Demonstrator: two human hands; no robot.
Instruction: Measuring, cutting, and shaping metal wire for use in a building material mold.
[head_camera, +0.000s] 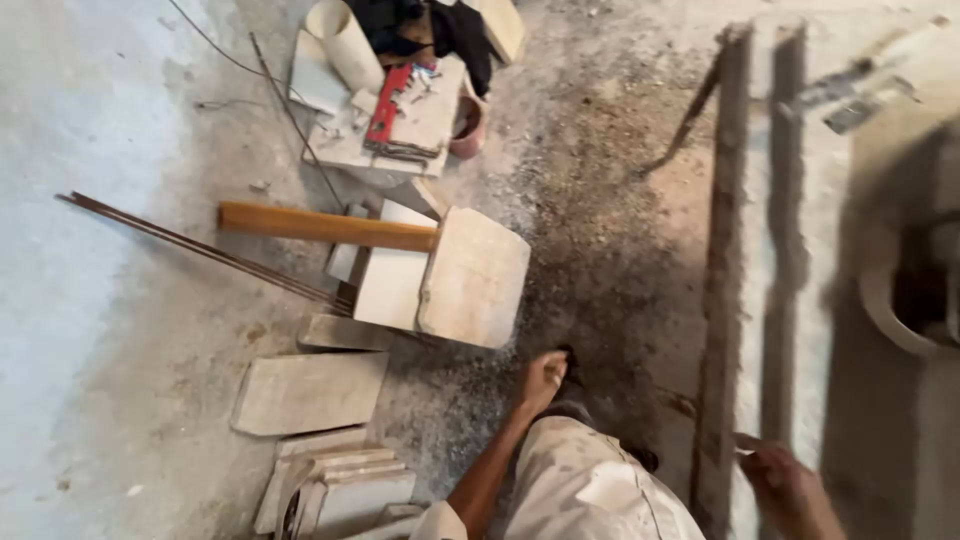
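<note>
My left hand (543, 380) hung low over the dusty floor (150, 330), knuckles up and fingers curled under, so I could not tell whether it gripped anything. The nearest thing to it was the big tile offcut (474, 277) at about eleven o'clock — propped on edge against a paler tile (390, 288), near the hand but not touching. My right hand (785, 480) lay at four o'clock, fingers loosely spread and grasping nothing, just beside the long cemented strip (765, 250) that ran up towards twelve. The view was blurred there, so whether my fingertips touched the strip I could not say.

To lift that offcut well, I judged I should take it by both long edges — it leaned, and a one-sided pull could tip it onto the flat pieces (310, 392) at nine o'clock. The wooden handle (325, 227) lay across behind it, with thin rods (200, 250) running under.
</note>
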